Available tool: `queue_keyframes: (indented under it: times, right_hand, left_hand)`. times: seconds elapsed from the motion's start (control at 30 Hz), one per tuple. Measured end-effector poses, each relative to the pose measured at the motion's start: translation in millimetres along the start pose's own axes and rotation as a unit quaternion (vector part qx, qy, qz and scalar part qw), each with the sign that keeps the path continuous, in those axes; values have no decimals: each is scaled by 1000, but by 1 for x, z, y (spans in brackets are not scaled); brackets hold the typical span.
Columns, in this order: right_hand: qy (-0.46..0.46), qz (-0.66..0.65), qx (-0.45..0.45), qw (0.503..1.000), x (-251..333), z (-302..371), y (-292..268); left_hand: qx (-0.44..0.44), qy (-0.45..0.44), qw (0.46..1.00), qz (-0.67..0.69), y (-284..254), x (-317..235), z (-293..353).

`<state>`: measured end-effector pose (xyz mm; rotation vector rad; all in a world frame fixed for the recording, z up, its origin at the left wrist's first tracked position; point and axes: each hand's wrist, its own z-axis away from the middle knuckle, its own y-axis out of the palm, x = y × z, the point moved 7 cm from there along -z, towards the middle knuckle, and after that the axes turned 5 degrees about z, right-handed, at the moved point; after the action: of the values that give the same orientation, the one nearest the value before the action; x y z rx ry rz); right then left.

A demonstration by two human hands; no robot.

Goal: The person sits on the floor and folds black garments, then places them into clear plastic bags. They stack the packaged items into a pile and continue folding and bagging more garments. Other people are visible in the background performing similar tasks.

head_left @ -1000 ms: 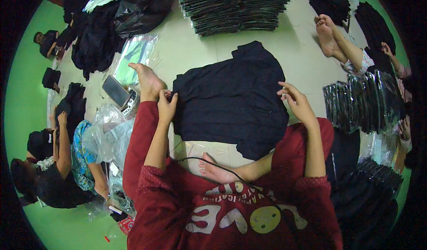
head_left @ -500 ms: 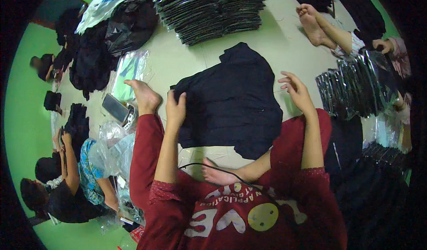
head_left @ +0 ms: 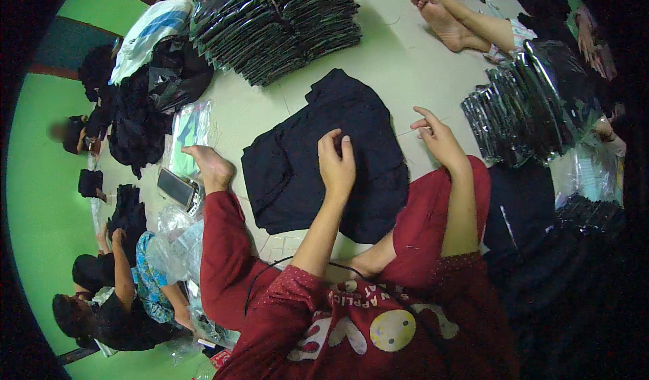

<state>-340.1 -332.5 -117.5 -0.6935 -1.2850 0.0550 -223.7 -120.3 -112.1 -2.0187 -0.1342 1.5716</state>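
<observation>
Two bare hands work over one dark garment that lies spread on the pale floor just ahead of the person's red-trousered knees. One of them, the left hand, rests on the cloth near its middle with the fingers curled down onto the fabric, though whether they pinch a fold cannot be told. Its partner, the right hand, hovers just off the garment's right edge, fingers loosely spread and holding nothing. One bare foot of the person lies left of the garment, with one dark phone just beside it and crumpled clear plastic bags nearer. To the right stands one leaning stack of glossy, clear-wrapped black packets. Farther off, one larger heap of the same flat packets sits beyond the garment, with a pile of loose black clothes to its left.
</observation>
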Motion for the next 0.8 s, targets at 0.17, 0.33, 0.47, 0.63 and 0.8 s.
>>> queue_keyframes:
  times: [0.17, 0.33, 0.47, 0.63, 0.8]
  right_hand:
    - [-1, 34, 51, 998, 4, -3, 17]
    - [15, 63, 56, 996, 1, 2, 15]
    - [7, 61, 53, 997, 3, -1, 15]
    - [-6, 44, 37, 998, 7, 2, 7]
    - [16, 23, -6, 1000, 5, 10, -16]
  left_hand:
    - [67, 155, 951, -258, 47, -7, 28]
    - [57, 147, 961, -227, 32, 8, 29]
    - [-132, -69, 985, -82, -39, 61, 21]
    - [-58, -312, 947, 47, -34, 124, 23]
    - [-95, -65, 976, -184, -18, 46, 3]
